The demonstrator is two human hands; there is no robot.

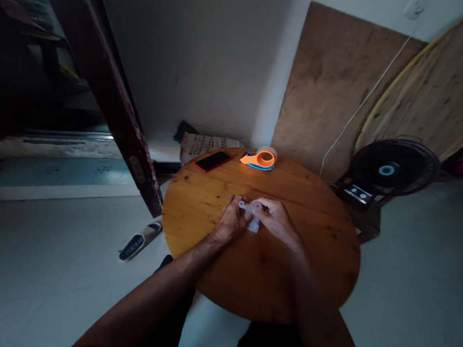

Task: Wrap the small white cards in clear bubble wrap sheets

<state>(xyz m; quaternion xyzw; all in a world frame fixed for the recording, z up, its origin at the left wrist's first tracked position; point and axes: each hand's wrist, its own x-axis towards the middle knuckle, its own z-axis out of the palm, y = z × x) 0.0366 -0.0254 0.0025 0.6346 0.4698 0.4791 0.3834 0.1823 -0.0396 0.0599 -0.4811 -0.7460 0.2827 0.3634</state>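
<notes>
My left hand (pixel 230 218) and my right hand (pixel 276 219) come together over the middle of a round wooden table (pixel 295 275). Between them is a small, pale, translucent piece (pixel 253 225), with rounded ends showing near the fingertips. Fingers of both hands are closed on it, and its lower part hangs down toward the tabletop. Its exact kind is too small to make out, and the fingers hide part of it. Beyond the hands, near the far edge, sits an orange and blue tape dispenser (pixel 254 159) with a roll of clear tape.
A red-edged phone (pixel 213 161) lies at the table's far left. Printed cardboard (pixel 201 143) is behind it. To the right stands a dark fan (pixel 388 169), near a leaning board (pixel 325 84) and a large round wooden top (pixel 443 80). A shoe (pixel 138 242) rests on the floor at left.
</notes>
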